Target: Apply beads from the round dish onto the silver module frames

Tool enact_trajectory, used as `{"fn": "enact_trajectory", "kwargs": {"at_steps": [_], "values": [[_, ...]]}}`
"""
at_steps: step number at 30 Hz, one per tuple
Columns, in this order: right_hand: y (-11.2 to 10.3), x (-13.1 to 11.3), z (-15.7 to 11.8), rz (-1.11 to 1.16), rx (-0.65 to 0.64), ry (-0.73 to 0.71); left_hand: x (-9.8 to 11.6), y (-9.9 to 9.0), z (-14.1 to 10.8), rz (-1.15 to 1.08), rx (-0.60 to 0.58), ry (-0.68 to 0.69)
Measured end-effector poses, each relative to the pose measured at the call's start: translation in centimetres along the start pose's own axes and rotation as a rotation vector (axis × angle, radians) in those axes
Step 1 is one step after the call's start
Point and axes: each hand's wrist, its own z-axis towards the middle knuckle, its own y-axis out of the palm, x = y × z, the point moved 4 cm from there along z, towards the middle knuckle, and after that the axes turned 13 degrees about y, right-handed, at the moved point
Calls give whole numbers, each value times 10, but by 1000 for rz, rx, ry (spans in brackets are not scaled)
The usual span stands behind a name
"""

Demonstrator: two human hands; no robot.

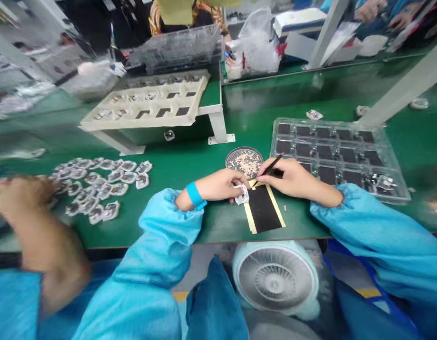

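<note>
Pinched in the fingers of my left hand (223, 184) is a small white part (243, 195), held over the left edge of a black pad (264, 210) with yellow tape along its sides. My right hand (291, 178) grips dark tweezers (273, 167), their tip pointing down at the pad's upper edge, close beside the white part. Just beyond both hands sits a round dish (244, 161) of tiny beige pieces. Whether the tweezer tip holds a piece is too small to tell.
Many white parts (105, 191) lie at the left, near a co-worker's arm (30, 222). A clear tray (388, 165) of dark squares is at the right. A raised tray (140, 123) stands at the back left. Below the table edge is a fan (276, 278).
</note>
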Motion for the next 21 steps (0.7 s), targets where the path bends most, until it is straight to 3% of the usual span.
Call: {"fn": "enact_trajectory", "kwargs": {"at_steps": [5,10,21], "values": [[-11,-20,-14,78,136,-103,5,3,0,-81,-17,-19],[-1,-31,-19,-53,120,-345,5,2,1,-98,-12,-30],[3,-27,-18,-87,117,-352,6,2,1,-123,6,-32]]}}
